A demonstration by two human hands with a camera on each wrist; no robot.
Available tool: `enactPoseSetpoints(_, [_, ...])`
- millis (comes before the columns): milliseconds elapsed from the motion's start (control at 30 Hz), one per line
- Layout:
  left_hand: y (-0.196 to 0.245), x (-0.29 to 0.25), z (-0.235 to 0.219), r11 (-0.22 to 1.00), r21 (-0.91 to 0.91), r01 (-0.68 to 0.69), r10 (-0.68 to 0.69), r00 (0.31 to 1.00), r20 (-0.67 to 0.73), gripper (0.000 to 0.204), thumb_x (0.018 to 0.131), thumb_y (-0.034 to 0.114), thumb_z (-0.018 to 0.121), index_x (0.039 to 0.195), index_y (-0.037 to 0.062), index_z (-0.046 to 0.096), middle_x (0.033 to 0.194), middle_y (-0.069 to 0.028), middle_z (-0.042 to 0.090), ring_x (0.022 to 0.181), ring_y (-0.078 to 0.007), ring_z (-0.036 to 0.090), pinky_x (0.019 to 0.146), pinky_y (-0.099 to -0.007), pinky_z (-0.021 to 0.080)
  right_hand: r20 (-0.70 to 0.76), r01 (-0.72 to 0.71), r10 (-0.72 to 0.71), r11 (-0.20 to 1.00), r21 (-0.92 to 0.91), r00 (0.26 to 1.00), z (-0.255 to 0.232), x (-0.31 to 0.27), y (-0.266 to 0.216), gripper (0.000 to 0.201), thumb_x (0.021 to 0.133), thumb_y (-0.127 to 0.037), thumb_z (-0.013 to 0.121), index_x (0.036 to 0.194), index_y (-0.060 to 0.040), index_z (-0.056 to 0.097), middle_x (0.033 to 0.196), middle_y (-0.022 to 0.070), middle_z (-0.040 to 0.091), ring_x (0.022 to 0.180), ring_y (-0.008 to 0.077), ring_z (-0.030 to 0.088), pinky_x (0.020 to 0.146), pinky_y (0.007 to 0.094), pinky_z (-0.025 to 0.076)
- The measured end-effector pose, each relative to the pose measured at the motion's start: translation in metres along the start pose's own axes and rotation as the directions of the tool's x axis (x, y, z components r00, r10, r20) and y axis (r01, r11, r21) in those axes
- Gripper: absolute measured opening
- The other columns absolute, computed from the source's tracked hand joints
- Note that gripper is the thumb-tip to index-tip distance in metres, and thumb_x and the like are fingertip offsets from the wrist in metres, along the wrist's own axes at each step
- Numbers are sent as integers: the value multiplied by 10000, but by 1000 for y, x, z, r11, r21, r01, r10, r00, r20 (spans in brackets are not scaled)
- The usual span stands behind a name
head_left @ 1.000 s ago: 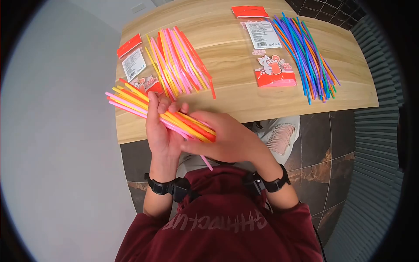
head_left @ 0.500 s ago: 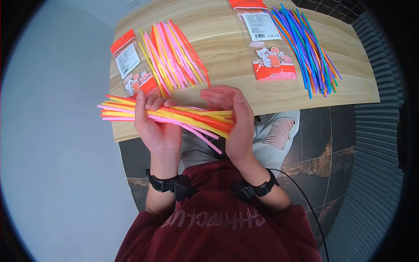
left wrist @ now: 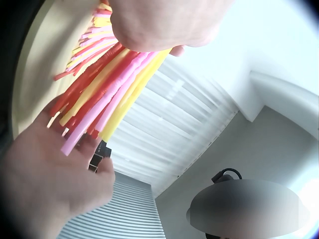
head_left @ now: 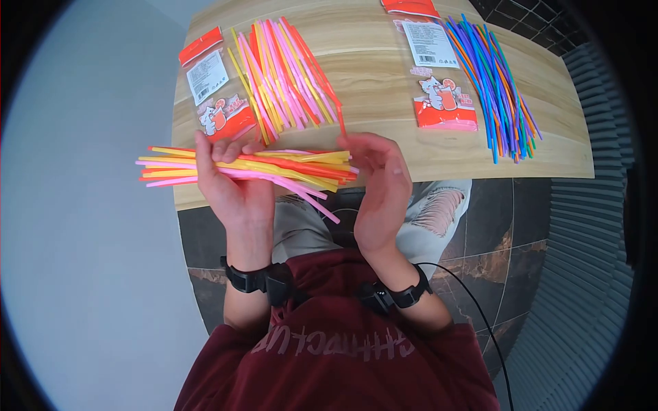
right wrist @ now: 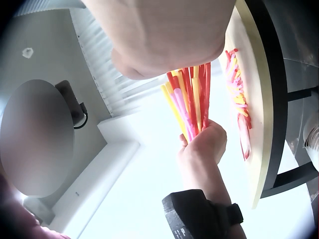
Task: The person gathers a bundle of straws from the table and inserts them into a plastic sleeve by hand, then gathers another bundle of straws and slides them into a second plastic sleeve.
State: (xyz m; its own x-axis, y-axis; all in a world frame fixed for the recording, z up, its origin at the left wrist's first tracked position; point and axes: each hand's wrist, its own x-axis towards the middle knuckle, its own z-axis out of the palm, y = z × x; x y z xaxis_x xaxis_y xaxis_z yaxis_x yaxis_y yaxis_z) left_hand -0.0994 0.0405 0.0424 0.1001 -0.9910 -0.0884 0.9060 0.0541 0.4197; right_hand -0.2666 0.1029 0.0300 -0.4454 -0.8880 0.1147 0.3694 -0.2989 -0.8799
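Observation:
My left hand (head_left: pixel 236 198) grips a bundle of drinking straws (head_left: pixel 288 166) in red, yellow and pink, held roughly level over the table's near edge. Its fingers wrap the middle of the bundle, and the ends fan out on both sides. Several straws at the right end splay downward. My right hand (head_left: pixel 380 195) is cupped loosely with its palm toward those right ends, fingers bent but gripping nothing. In the left wrist view, straw ends (left wrist: pixel 79 134) overlap the right palm. The right wrist view has the left fist (right wrist: pixel 207 144) round the bundle's far part.
On the table (head_left: pixel 370 75) lies a loose pile of pink, yellow and red straws (head_left: pixel 284 75), beside a clear bag with red ends (head_left: pixel 216 89). Farther right are a second bag (head_left: pixel 442 96) and a pile of blue, purple, orange and green straws (head_left: pixel 497 96).
My right hand was wrapped over the bundle's right end; it has since opened and turned its palm to the straw ends. The bundle and left hand have shifted left and tipped nearer level.

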Motion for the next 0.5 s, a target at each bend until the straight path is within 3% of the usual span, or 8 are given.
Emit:
enactPoseSetpoints(33, [2, 1, 4, 1000, 0, -15, 15, 1000, -15, 272, 1142, 255, 638, 902, 153, 562, 736, 70, 571, 694, -65, 625, 849, -365, 566, -37, 82, -83, 996, -19, 996, 5, 0, 0, 513, 1181, -325, 353, 1152, 55, 697, 1184, 178, 728, 1123, 235, 682, 1035, 374, 494])
enactPoseSetpoints(100, [3, -3, 12, 1000, 0, -31, 31, 999, -34, 277, 1140, 251, 641, 896, 150, 559, 737, 65, 574, 703, -68, 627, 856, -372, 567, -44, 98, -99, 995, -33, 994, 17, -2, -2, 509, 1182, -314, 350, 1144, 60, 692, 1213, 186, 718, 1141, 241, 673, 1044, 384, 492])
enactPoseSetpoints(167, [-7, -15, 30, 996, 64, -65, 75, 984, -160, 263, 1130, 230, 650, 899, 142, 561, 740, 57, 582, 727, -79, 636, 871, -389, 573, -53, 117, -119, 992, -44, 991, 20, -1, 1, 505, 1184, -304, 346, 1135, 66, 686, 1241, 193, 709, 1160, 247, 664, 1053, 393, 489])
enactPoseSetpoints(233, [-9, -20, 33, 994, 83, -70, 84, 979, -188, 239, 1115, 230, 676, 915, 144, 578, 762, 53, 596, 748, -78, 637, 863, -394, 575, 133, 234, -215, 961, -147, 967, 13, 4, 8, 609, 1205, -362, 275, 1085, 70, 687, 1149, 214, 749, 1148, 276, 711, 1070, 400, 506])
enactPoseSetpoints(267, [-9, -22, 33, 992, 103, -71, 92, 972, -215, 217, 1099, 229, 702, 931, 146, 594, 785, 50, 609, 769, -77, 637, 856, -399, 577, 135, 232, -213, 961, -149, 968, 11, 3, 5, 609, 1205, -362, 275, 1085, 70, 687, 1149, 214, 749, 1148, 276, 711, 1070, 400, 506])
enactPoseSetpoints(333, [-6, -22, 29, 993, 110, -45, 65, 979, -193, 217, 1107, 214, 678, 927, 141, 582, 773, 54, 600, 756, -81, 639, 856, -396, 583, 108, 51, -24, 967, -249, 994, 9, 1, -3, 602, 1222, -326, 305, 1001, 73, 697, 1039, 179, 764, 1019, 232, 729, 979, 373, 546])
enactPoseSetpoints(433, [-3, -21, 23, 994, 113, -15, 35, 984, -176, 215, 1118, 207, 653, 935, 137, 565, 771, 58, 581, 735, -82, 629, 838, -386, 588, 112, -16, 44, 970, -242, 993, 5, 2, 6, 552, 1224, -297, 376, 970, 59, 713, 955, 148, 767, 912, 190, 721, 911, 334, 556])
enactPoseSetpoints(500, [-2, -18, 16, 995, 103, -6, 25, 983, -180, 212, 1121, 215, 653, 947, 136, 561, 779, 58, 572, 728, -79, 619, 819, -378, 588, 160, -53, 92, 971, -234, 983, -1, 6, 4, 469, 1207, -251, 423, 1024, 56, 726, 1010, 146, 774, 955, 186, 725, 921, 322, 556])
